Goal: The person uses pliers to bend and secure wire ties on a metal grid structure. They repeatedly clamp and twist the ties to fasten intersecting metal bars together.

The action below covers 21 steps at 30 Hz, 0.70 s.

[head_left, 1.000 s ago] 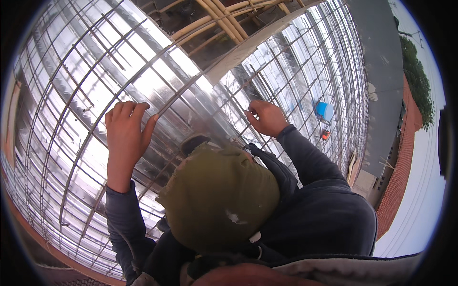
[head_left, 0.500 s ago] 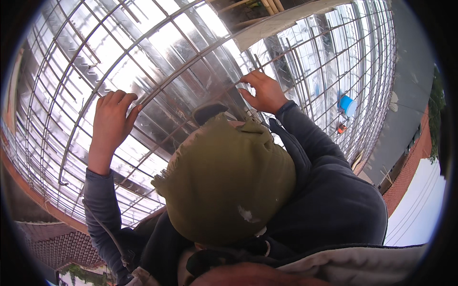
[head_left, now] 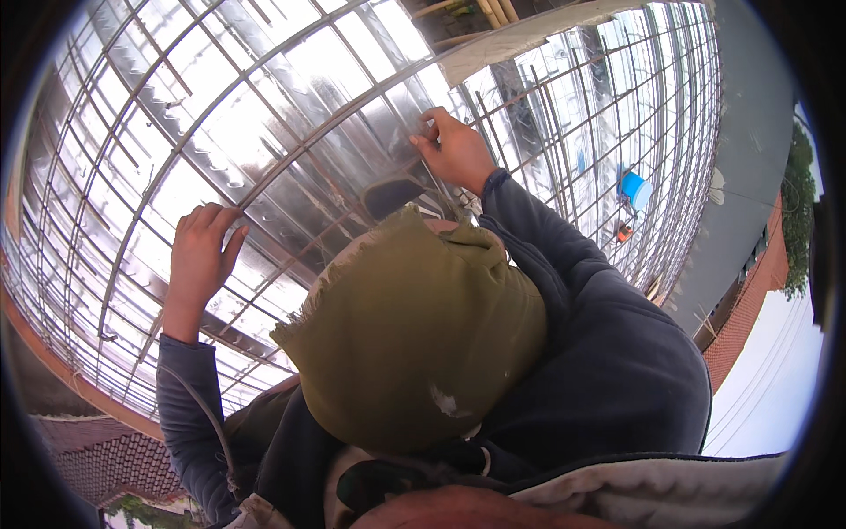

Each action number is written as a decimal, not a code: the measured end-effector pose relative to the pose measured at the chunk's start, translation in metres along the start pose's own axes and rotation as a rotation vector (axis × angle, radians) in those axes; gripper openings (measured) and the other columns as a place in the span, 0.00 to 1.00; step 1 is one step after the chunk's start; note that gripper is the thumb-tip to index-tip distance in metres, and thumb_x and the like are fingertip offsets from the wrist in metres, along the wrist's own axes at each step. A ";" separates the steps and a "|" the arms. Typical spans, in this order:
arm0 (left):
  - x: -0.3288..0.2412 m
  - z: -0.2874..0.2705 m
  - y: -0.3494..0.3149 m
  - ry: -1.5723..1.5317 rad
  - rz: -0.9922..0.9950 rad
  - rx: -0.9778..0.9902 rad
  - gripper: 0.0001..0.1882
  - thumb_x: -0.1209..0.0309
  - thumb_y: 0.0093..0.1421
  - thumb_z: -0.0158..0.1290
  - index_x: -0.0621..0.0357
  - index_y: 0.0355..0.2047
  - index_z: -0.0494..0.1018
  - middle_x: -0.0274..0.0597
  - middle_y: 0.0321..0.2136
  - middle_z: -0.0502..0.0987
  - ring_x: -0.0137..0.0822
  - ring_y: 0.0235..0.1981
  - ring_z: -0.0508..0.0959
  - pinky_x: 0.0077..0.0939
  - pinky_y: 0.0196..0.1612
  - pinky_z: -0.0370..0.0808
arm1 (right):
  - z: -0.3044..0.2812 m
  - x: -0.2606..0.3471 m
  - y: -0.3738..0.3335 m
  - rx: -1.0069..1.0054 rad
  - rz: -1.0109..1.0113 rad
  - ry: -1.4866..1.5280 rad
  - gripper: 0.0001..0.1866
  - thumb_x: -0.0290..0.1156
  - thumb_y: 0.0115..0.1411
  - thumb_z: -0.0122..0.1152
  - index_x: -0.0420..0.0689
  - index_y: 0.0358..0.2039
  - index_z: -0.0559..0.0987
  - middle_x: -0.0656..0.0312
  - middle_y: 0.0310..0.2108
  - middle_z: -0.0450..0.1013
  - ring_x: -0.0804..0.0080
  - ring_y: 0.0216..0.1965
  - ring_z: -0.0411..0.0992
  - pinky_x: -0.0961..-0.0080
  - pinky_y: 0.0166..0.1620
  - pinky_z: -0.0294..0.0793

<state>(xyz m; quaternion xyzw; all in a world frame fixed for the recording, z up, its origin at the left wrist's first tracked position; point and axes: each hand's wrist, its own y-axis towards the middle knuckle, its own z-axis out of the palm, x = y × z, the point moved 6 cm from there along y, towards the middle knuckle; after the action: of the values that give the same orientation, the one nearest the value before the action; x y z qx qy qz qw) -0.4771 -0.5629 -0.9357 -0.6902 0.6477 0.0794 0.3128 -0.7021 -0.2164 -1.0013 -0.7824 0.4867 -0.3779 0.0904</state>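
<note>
A mesh of thin steel reinforcing bars (head_left: 304,145) spreads under both hands, over shiny metal decking (head_left: 361,145). On the left, my left hand (head_left: 201,256) curls its fingers over a steel bar that runs up and to the right. The thumb lies apart from the index finger. Farther off and to the right, my right hand (head_left: 454,150) has bent fingers and a thumb close together above the mesh. Whatever may be between them is too small to make out. Between my arms is my bent knee in olive trousers (head_left: 423,335) with a frayed hem; a dark shoe (head_left: 392,196) rests beyond it.
A blue bucket (head_left: 634,189) stands on the mesh to the right, with a small orange object (head_left: 625,233) near it. A concrete beam edge (head_left: 520,40) crosses the far side, beside an opening with bamboo poles. A grey ledge (head_left: 736,167) bounds the right.
My right hand has moved left and slightly farther away, its fingers drawn closer together. My left hand has come a little nearer along the left side.
</note>
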 end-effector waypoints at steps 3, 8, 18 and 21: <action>-0.004 0.002 -0.010 -0.041 -0.001 0.019 0.10 0.67 0.66 0.64 0.55 0.45 0.81 0.42 0.38 0.80 0.45 0.42 0.80 0.42 0.50 0.74 | 0.005 -0.004 0.008 0.033 -0.002 0.070 0.17 0.40 0.69 0.66 0.43 0.52 0.81 0.51 0.38 0.84 0.54 0.42 0.82 0.62 0.45 0.81; 0.008 0.008 -0.039 0.008 -0.047 0.014 0.12 0.64 0.66 0.64 0.54 0.46 0.81 0.40 0.37 0.79 0.44 0.42 0.79 0.42 0.48 0.74 | 0.012 -0.006 0.013 0.032 -0.050 0.167 0.11 0.34 0.70 0.65 0.42 0.47 0.85 0.54 0.35 0.83 0.61 0.35 0.80 0.65 0.43 0.79; 0.037 -0.005 -0.062 0.120 -0.056 -0.079 0.12 0.57 0.68 0.61 0.49 0.43 0.80 0.38 0.35 0.79 0.45 0.41 0.82 0.46 0.49 0.77 | -0.109 -0.211 -0.075 -0.596 0.297 0.508 0.09 0.33 0.78 0.52 0.41 0.51 0.73 0.60 0.40 0.74 0.74 0.25 0.76 0.75 0.28 0.77; 0.040 -0.009 -0.064 0.191 -0.047 -0.089 0.12 0.56 0.67 0.62 0.49 0.42 0.79 0.39 0.34 0.79 0.46 0.41 0.83 0.48 0.47 0.78 | -0.128 -0.318 -0.089 -0.543 0.595 0.798 0.15 0.38 0.74 0.57 0.44 0.55 0.73 0.59 0.44 0.74 0.69 0.31 0.77 0.74 0.28 0.75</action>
<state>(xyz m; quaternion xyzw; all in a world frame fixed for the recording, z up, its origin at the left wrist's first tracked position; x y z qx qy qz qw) -0.4134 -0.6038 -0.9280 -0.7228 0.6540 0.0346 0.2205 -0.8036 0.1218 -1.0268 -0.4033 0.7623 -0.4639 -0.2026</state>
